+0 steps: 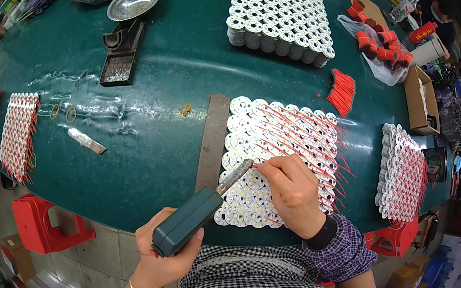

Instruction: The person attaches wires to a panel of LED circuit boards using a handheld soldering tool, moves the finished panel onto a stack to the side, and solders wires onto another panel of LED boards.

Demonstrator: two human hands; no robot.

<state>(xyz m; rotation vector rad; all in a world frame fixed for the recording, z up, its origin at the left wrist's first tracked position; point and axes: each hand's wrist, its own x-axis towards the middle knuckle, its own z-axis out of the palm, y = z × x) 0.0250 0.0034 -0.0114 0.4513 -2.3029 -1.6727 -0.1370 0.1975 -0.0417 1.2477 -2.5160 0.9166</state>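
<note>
Seen from the head camera, a person at a dark green desk (162, 94) works over a flat cluster of white round pieces with red wires (279, 148). The left hand (160, 254) is closed around the green handle of a hand tool (194, 216), whose metal tip reaches up and to the right, onto the near edge of the cluster. The right hand (293, 191) rests on the cluster just beside that tip, its fingers pinched on a thin red wire (261, 166). A flat metal bar (210, 141) lies on the desk just left of the cluster, above the left hand. Farther from the hands, beyond the cluster, stands a block of white pieces without wires (276, 16); a loose bundle of red wires (341, 90) lies up and to the right of the right hand. Another wired cluster (401, 174) sits well to the right, and two more (15, 133) lie far to the left. A metal dish on a small scale (125, 28) stands at the far side, above the left hand.
</note>
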